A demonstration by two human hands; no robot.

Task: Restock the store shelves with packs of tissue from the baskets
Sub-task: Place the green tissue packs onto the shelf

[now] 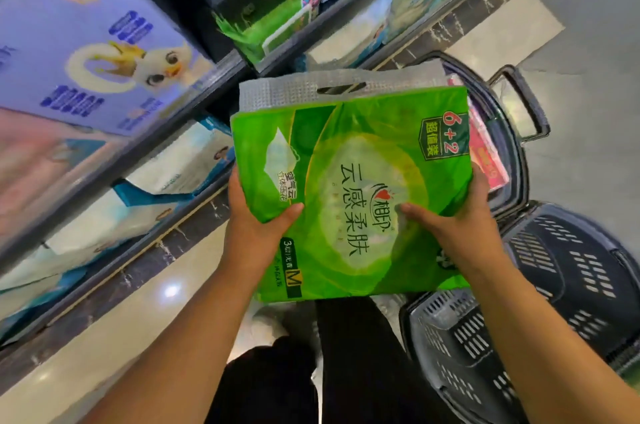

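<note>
Pinching the green tissue pack (349,181) at both side edges, near its lower half. On the left hand (258,215), thumb laid flat across the printed front, remaining fingers (234,182) wrapped behind the left edge and mostly hidden. Same grip on the right hand (460,215): thumb stretched over the front, other fingers curled round the right edge. Held in mid-air, printed face toward the camera, silver handle strip (311,91) at the far end.

Below the pack, black trousers (346,337) and pale floor (138,302). Left of the pack, store shelves (214,77) carrying a purple box (86,52) with a cartoon bird, and white-and-blue packs (156,181) one level down. Beyond the pack, more green packs (249,25) on the shelves. Just right of the pack and partly behind it, a dark basket (519,132) with a pink pack (485,153) inside. Right of the pack and nearer the body, two slotted baskets (571,267), overlapping.
</note>
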